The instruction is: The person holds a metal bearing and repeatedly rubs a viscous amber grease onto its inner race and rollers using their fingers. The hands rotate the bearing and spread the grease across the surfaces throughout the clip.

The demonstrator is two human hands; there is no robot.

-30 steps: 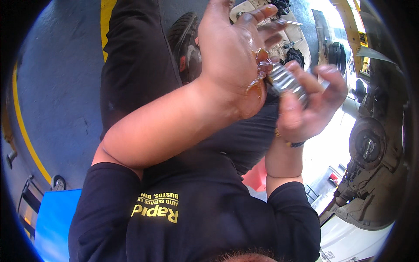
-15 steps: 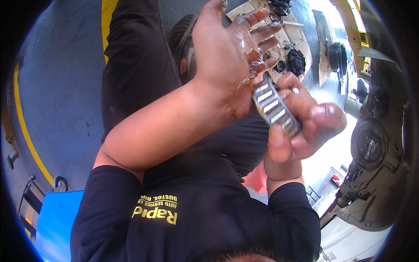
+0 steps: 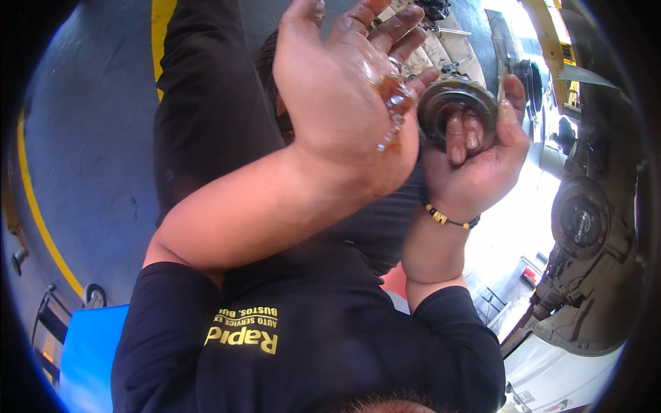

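My left hand is held palm up with its fingers spread. Amber grease lies in a thick smear along the outer edge of the palm, by the little finger. Just to the right, my right hand holds a dark metal roller bearing. Some of its fingers go through the bearing's ring, while another finger and the thumb side stay outside the rim. The bearing's ring face is turned up and sits close beside the greased edge of the left palm. Grease shines on the fingers of both hands.
A vehicle's hub and underside parts stand at the right. Beyond the hands, a pale sheet on the blue floor carries dark parts and tools. A bright blue panel is at the lower left.
The bearing has turned from its roller side to its ring face, and right-hand fingers now go through it. Both hands shifted slightly; the right moved up, and the left palm stays open.
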